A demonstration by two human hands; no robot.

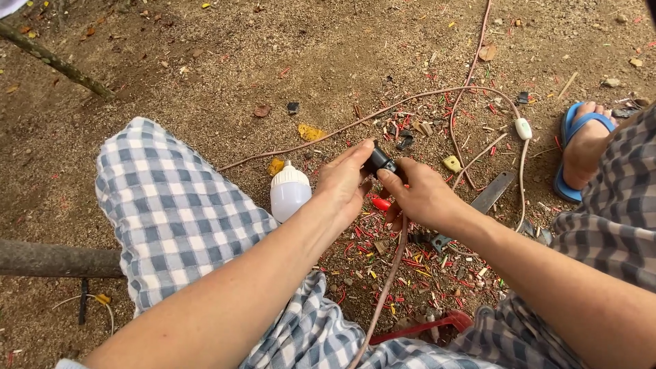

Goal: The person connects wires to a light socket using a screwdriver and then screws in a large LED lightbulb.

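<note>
Both hands on a small black socket [380, 161], above the dirt ground [205, 61].
Left hand [343, 184] and right hand [418, 197] each keep a closed grip on it — a pinkish cable [389, 273] trails down, white bulb [289, 192] lying just beside.

Open dirt ground [225, 61] beyond and leftward; nearer, blocked by white bulb [290, 192], looping cable [410, 102], scattered wire scraps [424, 263].

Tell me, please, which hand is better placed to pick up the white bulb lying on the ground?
Probably the left hand: the white bulb lies just beside it, by the checked knee. The right hand sits farther off, gripping the black socket.
</note>
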